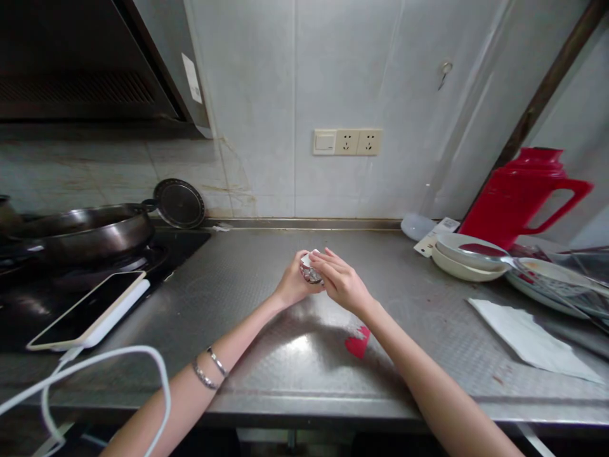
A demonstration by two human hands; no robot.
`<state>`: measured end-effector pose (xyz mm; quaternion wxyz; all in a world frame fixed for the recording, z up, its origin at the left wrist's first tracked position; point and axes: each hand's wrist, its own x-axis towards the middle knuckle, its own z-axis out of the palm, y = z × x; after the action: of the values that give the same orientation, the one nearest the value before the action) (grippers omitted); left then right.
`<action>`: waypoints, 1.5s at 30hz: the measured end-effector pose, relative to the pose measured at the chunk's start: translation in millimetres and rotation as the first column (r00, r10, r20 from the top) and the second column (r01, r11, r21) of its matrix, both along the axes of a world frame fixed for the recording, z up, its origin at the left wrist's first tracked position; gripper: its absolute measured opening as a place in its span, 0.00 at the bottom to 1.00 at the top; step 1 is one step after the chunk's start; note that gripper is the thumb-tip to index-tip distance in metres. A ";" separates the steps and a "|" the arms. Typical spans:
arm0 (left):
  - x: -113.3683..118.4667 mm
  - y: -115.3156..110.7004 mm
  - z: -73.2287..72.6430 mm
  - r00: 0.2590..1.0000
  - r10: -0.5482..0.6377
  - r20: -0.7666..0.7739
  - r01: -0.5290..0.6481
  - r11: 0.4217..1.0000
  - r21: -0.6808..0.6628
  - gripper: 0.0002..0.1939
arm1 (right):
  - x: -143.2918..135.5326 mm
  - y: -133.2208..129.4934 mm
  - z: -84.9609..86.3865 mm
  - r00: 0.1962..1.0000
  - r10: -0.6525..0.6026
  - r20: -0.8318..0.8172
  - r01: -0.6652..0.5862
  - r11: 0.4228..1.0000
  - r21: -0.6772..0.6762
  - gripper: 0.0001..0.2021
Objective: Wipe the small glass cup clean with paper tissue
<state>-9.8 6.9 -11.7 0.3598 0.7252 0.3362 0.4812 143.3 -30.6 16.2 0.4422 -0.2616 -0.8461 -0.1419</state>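
Over the middle of the counter, my left hand (295, 283) is closed around a small shiny, patterned round thing (311, 275), perhaps a little glass; its lower part is hidden by the fingers. My right hand (340, 279) presses a folded white piece of tissue or paper (309, 258) against its top, fingers close together. The two hands touch. On the metal below, near my right forearm, lies a torn red scrap (358, 343) with a jagged edge.
Left of the steel counter (257, 355) are a pan (95, 231) on the black hob and a phone (90, 311) with a white cable. To the right stand stacked bowls (469, 270), a red thermos jug (518, 197), plates (537, 295) and a torn white napkin (530, 343).
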 end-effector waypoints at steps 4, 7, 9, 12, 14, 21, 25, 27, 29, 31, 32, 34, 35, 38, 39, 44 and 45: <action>-1.7 0.5 -0.1 0.998 0.041 -0.050 -0.041 0.999 0.007 0.41 | -1.8 -2.2 0.0 0.998 -0.021 0.065 0.018 0.999 0.034 0.15; -2.6 0.6 -0.8 0.995 0.082 -0.054 -0.082 0.997 0.012 0.40 | -3.3 -3.8 -0.8 0.999 -0.001 0.038 0.000 1.000 0.021 0.14; -2.8 1.5 -1.7 0.994 0.104 -0.037 -0.103 0.995 0.017 0.39 | -4.0 -5.1 -0.6 0.999 0.024 0.022 -0.024 1.000 0.000 0.15; -2.3 4.3 -3.1 0.995 0.102 -0.008 -0.102 0.994 -0.033 0.40 | -4.2 -7.2 2.0 0.996 0.071 -0.050 -0.074 0.996 -0.051 0.16; -1.4 5.5 -3.0 0.997 0.071 0.026 -0.069 0.995 -0.073 0.42 | -3.0 -7.4 4.9 0.983 0.049 -0.176 -0.060 0.996 -0.059 0.15; 1.1 1.0 3.8 0.993 0.019 0.115 -0.008 0.996 -0.092 0.43 | 1.2 1.3 5.2 0.912 -0.118 -0.393 0.089 0.992 -0.093 0.13; -0.1 3.8 3.7 0.983 -0.005 0.186 0.029 0.991 -0.128 0.43 | 0.8 1.6 1.3 0.954 -0.020 -0.299 0.009 0.999 -0.036 0.14; -1.4 6.0 4.0 0.977 -0.006 0.215 0.039 0.988 -0.151 0.43 | 1.8 -0.3 1.3 0.962 0.000 -0.272 -0.006 1.000 -0.020 0.14; -3.1 7.4 6.1 0.971 0.002 0.237 0.045 0.981 -0.189 0.44 | 3.0 -2.5 2.2 0.971 0.025 -0.238 -0.028 1.000 -0.008 0.14; -5.1 7.9 9.7 0.968 0.010 0.252 0.050 0.972 -0.229 0.43 | 3.4 -4.1 3.4 0.974 0.051 -0.221 -0.052 0.999 -0.001 0.14; -6.1 8.0 11.9 0.966 0.015 0.257 0.048 0.970 -0.238 0.44 | 3.2 -4.6 4.0 0.971 0.050 -0.232 -0.052 0.999 -0.003 0.14; -7.8 8.1 15.9 0.966 0.032 0.258 0.027 0.974 -0.223 0.45 | 2.1 -5.1 5.5 0.953 -0.003 -0.304 -0.002 1.000 -0.017 0.13; -8.3 8.0 17.4 0.967 0.036 0.253 0.016 0.979 -0.202 0.46 | 1.5 -5.2 6.3 0.932 -0.053 -0.357 0.043 0.998 -0.036 0.12; -8.2 7.1 18.9 0.974 0.025 0.225 0.009 0.989 -0.150 0.46 | 0.6 -4.6 8.6 0.843 -0.196 -0.501 0.153 0.980 -0.125 0.11; -7.6 6.3 18.3 0.978 0.019 0.207 0.011 0.990 -0.141 0.46 | 0.5 -4.2 9.0 0.823 -0.214 -0.526 0.160 0.976 -0.147 0.11; -3.3 -0.5 13.0 0.995 0.010 0.098 0.000 0.995 -0.096 0.43 | 0.4 -1.8 6.7 0.907 -0.080 -0.414 0.034 0.993 -0.117 0.14; -2.4 -2.0 12.4 0.997 -0.004 0.082 0.010 0.997 -0.079 0.42 | 0.3 -1.2 5.7 0.928 -0.044 -0.371 0.004 0.994 -0.110 0.14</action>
<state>-12.3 4.9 0.6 0.4036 0.6911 0.3376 0.4956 143.6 -31.8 21.9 0.5782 -0.3174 -0.7500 -0.0496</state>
